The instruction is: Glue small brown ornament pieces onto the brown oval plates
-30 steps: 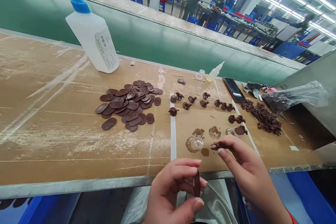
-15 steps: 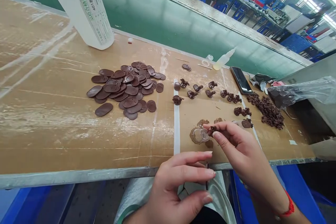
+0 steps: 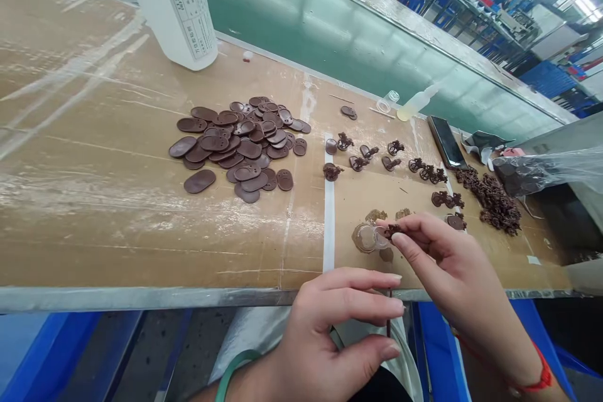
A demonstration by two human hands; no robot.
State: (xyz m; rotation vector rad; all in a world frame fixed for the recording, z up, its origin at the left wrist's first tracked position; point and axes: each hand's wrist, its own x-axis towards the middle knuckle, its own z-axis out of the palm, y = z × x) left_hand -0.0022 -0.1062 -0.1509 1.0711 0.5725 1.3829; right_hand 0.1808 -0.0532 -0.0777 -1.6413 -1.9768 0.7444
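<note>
My right hand (image 3: 452,257) pinches a small dark brown plastic figure (image 3: 391,232) at the rim of a small clear cup (image 3: 367,237), which sits among glue stains on the table. In front of the table edge, my left hand (image 3: 339,326) grips a brown oval base (image 3: 389,317) between thumb and fingers; it shows edge-on as a thin dark strip. A heap of similar oval bases (image 3: 249,148) lies to the left. Beyond my right hand stand several figures on bases (image 3: 358,163). A pile of loose brown figures (image 3: 499,201) is at the right.
A large white jug (image 3: 181,19) stands at the back left. Along the back are a small glue bottle (image 3: 417,103), a clear ring-shaped piece (image 3: 387,102) and a phone (image 3: 446,142). Plastic wrap (image 3: 560,166) covers a dark box at the right.
The whole view has shifted, so the tabletop appears a little farther right and higher. My right hand still has the figure at the cup; my left still holds the base.
</note>
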